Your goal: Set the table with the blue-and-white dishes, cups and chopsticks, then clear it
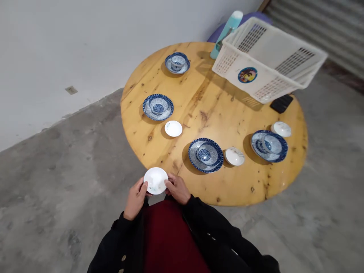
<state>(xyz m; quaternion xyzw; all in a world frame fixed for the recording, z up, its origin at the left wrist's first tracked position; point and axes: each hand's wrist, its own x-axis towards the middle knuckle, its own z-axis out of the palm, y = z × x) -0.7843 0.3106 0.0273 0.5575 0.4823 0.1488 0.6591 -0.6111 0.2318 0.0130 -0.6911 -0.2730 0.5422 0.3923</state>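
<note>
Both my hands hold a small white dish [155, 180] just off the near edge of a round wooden table [216, 110]. My left hand [135, 198] grips its left rim, fingers curled. My right hand [178, 187] grips its right rim, fingers curled. The nearest setting is a blue patterned plate with a bowl on it [206, 154], with a small white dish [234, 156] beside it.
Three more blue plate-and-bowl sets [158, 106] [177, 62] [269, 145] sit around the table, with white dishes [173, 128] [281, 129] next to two of them. A white plastic basket [267, 60], a teal bottle [227, 32] and a black object [281, 103] are at the far side. Concrete floor surrounds the table.
</note>
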